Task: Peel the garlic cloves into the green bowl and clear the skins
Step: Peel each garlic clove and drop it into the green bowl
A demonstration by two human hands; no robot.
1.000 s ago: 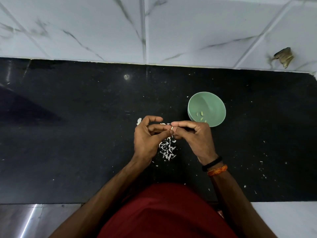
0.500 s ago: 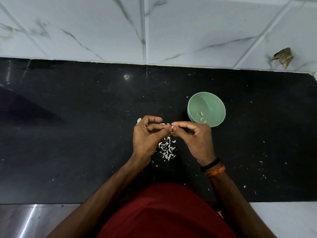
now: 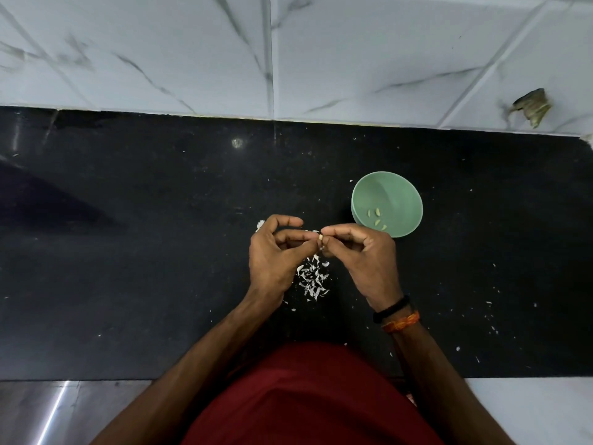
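Peeling a garlic clove (image 3: pixel 320 238) at frame centre, both hands pinching it.
Tiny, light, likely slippery; fingertip hold at its ends suits.

Counter (image 3: pixel 128 252): black, speckled with fine pale flecks, filling the middle band of the frame; wall tiles (image 3: pixel 160 43) along the top: white with thin grey veining; green bowl (image 3: pixel 401 191) right of centre: pale mint, holding a few yellowish-cream cloves (image 3: pixel 375 216); skins (image 3: pixel 313 277) at centre: white, papery; right wrist: one black band (image 3: pixel 392 309), one orange thread (image 3: pixel 401 322); shirt (image 3: pixel 305 396) at bottom centre: deep red.
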